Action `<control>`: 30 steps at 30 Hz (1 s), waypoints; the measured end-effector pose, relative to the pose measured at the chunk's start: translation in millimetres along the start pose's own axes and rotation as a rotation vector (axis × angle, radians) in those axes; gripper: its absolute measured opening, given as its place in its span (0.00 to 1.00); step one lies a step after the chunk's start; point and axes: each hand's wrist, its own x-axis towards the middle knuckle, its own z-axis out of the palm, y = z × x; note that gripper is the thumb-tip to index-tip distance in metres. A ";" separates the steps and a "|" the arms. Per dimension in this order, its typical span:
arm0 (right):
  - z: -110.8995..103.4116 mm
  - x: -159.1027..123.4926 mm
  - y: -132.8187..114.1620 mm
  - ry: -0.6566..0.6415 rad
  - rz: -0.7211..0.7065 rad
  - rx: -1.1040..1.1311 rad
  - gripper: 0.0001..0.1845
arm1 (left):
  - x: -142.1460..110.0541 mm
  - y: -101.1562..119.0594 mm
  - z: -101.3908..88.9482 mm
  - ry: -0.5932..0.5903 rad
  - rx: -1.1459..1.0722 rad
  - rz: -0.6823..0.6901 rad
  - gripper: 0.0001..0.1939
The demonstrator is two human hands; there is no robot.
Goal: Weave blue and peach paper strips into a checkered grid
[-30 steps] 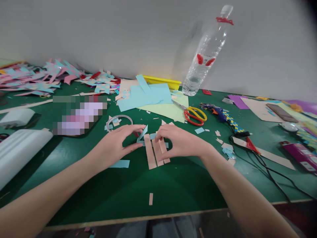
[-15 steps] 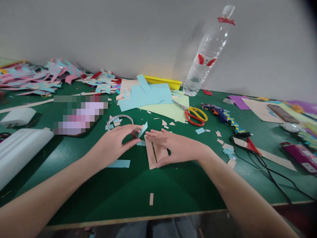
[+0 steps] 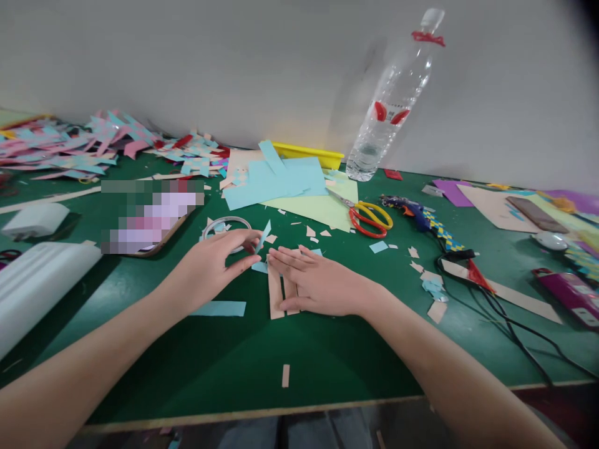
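Observation:
My left hand (image 3: pixel 213 265) pinches a light blue paper strip (image 3: pixel 262 240) between thumb and fingers, its end tilted upward. My right hand (image 3: pixel 316 280) lies flat with fingers stretched out, pressing down on several pale pink paper strips (image 3: pixel 276 296) laid side by side on the green table (image 3: pixel 304 355). The blue strip crosses the top ends of the pink strips under my right fingertips. A loose blue strip (image 3: pixel 219 308) lies just below my left wrist.
A tape ring (image 3: pixel 224 222) sits behind my left hand. Blue and pale green sheets (image 3: pixel 290 184), red-and-yellow scissors (image 3: pixel 369 215), a glue gun (image 3: pixel 412 209) with a black cable, a plastic bottle (image 3: pixel 393 100) and a yellow tray (image 3: pixel 306 153) stand farther back. Woven paper pieces (image 3: pixel 70 146) pile at far left.
My right hand has gone from a raised pinch over the pink strips to lying flat on them, sliding slightly left. My left hand keeps hold of the blue strip and shifts a little left.

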 end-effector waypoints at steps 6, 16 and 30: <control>-2.4 3.3 -2.1 0.085 0.004 -0.059 0.42 | -1.5 -1.7 -0.3 0.051 0.058 0.045 0.25; -29.6 -8.4 -0.4 0.235 -0.119 -0.070 0.22 | -2.9 -7.3 3.2 0.046 0.176 0.174 0.20; -19.2 -4.0 -5.9 0.126 -0.150 -0.094 0.13 | -1.8 -7.5 2.9 0.085 0.218 0.248 0.21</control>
